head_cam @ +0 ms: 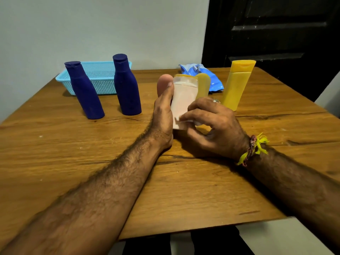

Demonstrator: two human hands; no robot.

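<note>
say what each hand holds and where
Left hand grips the pale plastic bottle with open yellow flip cap by its side; right hand pinches a small white wipe against its lower front.

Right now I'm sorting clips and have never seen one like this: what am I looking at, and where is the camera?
No machine here: one camera worn on a person's head looks down at their two bare hands over a wooden table. The left hand grips a pale bottle whose yellow flip cap stands open; the right hand pinches what looks like a white wipe against its side. Nearby: two dark blue bottles, a yellow bottle, a light blue basket and a blue packet.
</note>
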